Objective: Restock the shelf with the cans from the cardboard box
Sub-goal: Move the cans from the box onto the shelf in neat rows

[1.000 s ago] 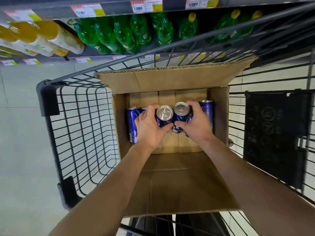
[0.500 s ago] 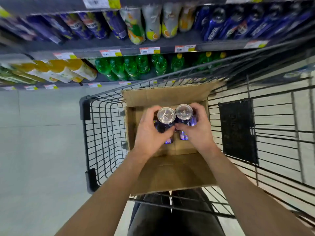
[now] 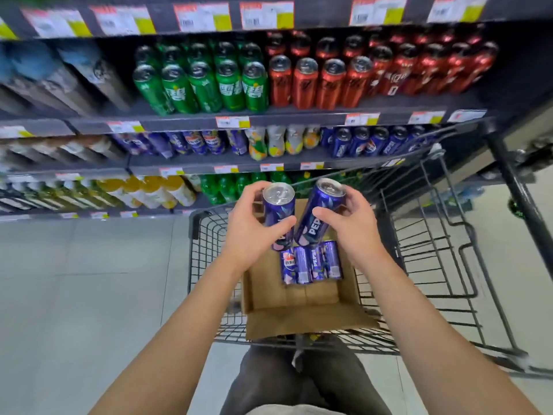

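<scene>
My left hand (image 3: 250,227) grips a tall blue can (image 3: 278,211) held upright above the open cardboard box (image 3: 302,320). My right hand (image 3: 348,218) grips a second blue Pepsi can (image 3: 320,212), tilted with its top leaning right. Both cans are lifted clear of the box. Several more blue cans (image 3: 311,262) stand against the box's far wall. The box sits in a black wire shopping cart (image 3: 434,265). The shelf (image 3: 239,161) ahead holds matching blue cans on its second tier.
Green cans (image 3: 203,85) and red cans (image 3: 323,82) fill the upper tier. Yellow and green bottles (image 3: 155,190) lie on the lowest tier. The cart's black handle post (image 3: 520,199) rises at the right. Grey floor tiles (image 3: 89,295) spread to the left.
Both hands have lifted their cans up out of the box. The cans have come apart and the right one tilts. My view has risen, showing more shelf tiers.
</scene>
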The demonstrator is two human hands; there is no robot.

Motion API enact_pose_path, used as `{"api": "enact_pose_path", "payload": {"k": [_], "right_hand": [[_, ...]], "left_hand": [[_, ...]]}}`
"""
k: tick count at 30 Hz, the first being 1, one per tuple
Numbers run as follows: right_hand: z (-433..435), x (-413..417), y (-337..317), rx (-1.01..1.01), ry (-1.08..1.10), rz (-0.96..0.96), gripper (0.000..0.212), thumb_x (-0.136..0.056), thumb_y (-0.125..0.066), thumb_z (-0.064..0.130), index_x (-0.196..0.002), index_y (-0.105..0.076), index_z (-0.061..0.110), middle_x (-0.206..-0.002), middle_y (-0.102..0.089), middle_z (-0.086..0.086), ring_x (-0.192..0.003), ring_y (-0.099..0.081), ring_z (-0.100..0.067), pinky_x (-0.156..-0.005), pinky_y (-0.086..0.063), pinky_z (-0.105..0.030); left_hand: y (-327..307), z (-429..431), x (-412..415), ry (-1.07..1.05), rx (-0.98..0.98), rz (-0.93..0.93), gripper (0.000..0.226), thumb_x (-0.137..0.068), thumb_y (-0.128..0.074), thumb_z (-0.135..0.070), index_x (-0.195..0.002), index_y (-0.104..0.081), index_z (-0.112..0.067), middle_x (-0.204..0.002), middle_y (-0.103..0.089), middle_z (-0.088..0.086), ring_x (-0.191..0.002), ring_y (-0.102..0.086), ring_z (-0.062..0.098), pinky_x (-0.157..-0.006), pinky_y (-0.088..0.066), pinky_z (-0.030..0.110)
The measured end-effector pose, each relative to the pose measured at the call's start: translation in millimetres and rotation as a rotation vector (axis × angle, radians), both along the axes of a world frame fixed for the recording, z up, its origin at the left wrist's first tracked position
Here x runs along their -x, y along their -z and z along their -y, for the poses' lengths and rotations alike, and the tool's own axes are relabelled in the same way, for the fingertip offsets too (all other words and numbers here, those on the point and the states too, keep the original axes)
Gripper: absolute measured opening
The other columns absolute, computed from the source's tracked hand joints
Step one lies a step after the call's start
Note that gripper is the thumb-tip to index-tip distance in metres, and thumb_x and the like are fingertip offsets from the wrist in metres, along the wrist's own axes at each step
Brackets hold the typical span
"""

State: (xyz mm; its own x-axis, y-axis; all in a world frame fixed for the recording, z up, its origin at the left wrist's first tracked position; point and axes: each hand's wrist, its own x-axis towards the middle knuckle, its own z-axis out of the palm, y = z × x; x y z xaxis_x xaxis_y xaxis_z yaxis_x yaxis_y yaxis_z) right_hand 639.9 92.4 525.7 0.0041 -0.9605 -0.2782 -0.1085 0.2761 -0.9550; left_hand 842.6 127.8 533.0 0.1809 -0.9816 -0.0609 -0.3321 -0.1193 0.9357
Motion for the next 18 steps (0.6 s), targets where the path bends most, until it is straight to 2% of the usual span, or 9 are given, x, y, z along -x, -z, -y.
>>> {"api": "enact_pose_path", "payload": {"k": [3,5,7,10,13,15,18], "right_hand": [[-6.3,0.7,-34.1,0.072,-0.080,-0.021,0.049,-0.079,-0.085,0.013,-0.120,-0.064,0.028,-0.112,-0.072,0.011,-0.098,-0.068,0.002,-0.076,-0.052,-0.013],[-16.2,0.7,-56.6,0.130,-0.143,-0.037,0.049,-0.079,-0.086,0.015,-0.119,-0.062,0.032,-0.113,-0.071,0.013,-0.098,-0.067,0.005,-0.076,-0.051,-0.011],[-27.0,1.8,-76.9,0.186,-0.208,-0.042,0.052,-0.080,-0.085,0.017,-0.123,-0.060,0.030,-0.116,-0.069,0.014,-0.101,-0.065,0.007,-0.078,-0.050,-0.010],[-42.5,2.0,-108.1,0.254,-0.299,-0.058,0.058,-0.081,-0.085,0.024,-0.133,-0.058,0.023,-0.122,-0.068,0.012,-0.105,-0.064,0.005,-0.079,-0.049,-0.008],[-57.1,-5.9,-142.2,0.311,-0.368,-0.033,0.062,-0.082,-0.084,0.029,-0.137,-0.057,0.023,-0.125,-0.065,0.014,-0.106,-0.061,0.007,-0.079,-0.048,-0.012],[-64.7,-17.3,-163.4,0.346,-0.409,0.000,0.059,-0.082,-0.084,0.029,-0.134,-0.058,0.025,-0.122,-0.065,0.017,-0.103,-0.061,0.011,-0.081,-0.052,-0.015],[-73.7,-44.4,-189.5,0.403,-0.464,0.021,0.062,-0.080,-0.086,0.027,-0.134,-0.058,0.023,-0.126,-0.067,0.010,-0.112,-0.064,-0.005,-0.092,-0.055,-0.031]], "left_hand": [[-35.2,-19.8,-1.9,-0.046,0.052,0.021,0.063,-0.073,-0.091,-0.021,-0.123,-0.055,-0.033,-0.113,-0.064,-0.023,-0.105,-0.060,-0.005,-0.085,-0.048,0.012],[-54.9,-36.9,-4.9,-0.079,0.076,0.070,0.064,-0.073,-0.091,-0.024,-0.124,-0.055,-0.034,-0.114,-0.065,-0.019,-0.108,-0.060,0.000,-0.089,-0.050,0.018],[-73.0,-54.1,-8.7,-0.112,0.102,0.108,0.065,-0.072,-0.092,-0.027,-0.127,-0.056,-0.032,-0.116,-0.067,-0.013,-0.109,-0.061,0.007,-0.090,-0.051,0.023],[-99.1,-82.3,-13.4,-0.185,0.130,0.115,0.065,-0.072,-0.092,-0.022,-0.127,-0.057,-0.029,-0.117,-0.067,-0.005,-0.105,-0.062,0.010,-0.085,-0.053,0.022],[-128.0,-112.5,-22.9,-0.271,0.147,0.124,0.067,-0.072,-0.093,-0.021,-0.128,-0.058,-0.029,-0.117,-0.067,0.000,-0.093,-0.063,0.005,-0.075,-0.051,0.012],[-148.6,-131.8,-33.3,-0.339,0.155,0.109,0.068,-0.072,-0.093,-0.023,-0.130,-0.058,-0.031,-0.116,-0.067,0.001,-0.089,-0.066,0.006,-0.071,-0.051,0.012],[-180.1,-157.6,-50.3,-0.431,0.205,0.101,0.065,-0.074,-0.092,-0.021,-0.129,-0.059,-0.028,-0.113,-0.068,0.004,-0.083,-0.068,0.005,-0.068,-0.052,0.013]]}}
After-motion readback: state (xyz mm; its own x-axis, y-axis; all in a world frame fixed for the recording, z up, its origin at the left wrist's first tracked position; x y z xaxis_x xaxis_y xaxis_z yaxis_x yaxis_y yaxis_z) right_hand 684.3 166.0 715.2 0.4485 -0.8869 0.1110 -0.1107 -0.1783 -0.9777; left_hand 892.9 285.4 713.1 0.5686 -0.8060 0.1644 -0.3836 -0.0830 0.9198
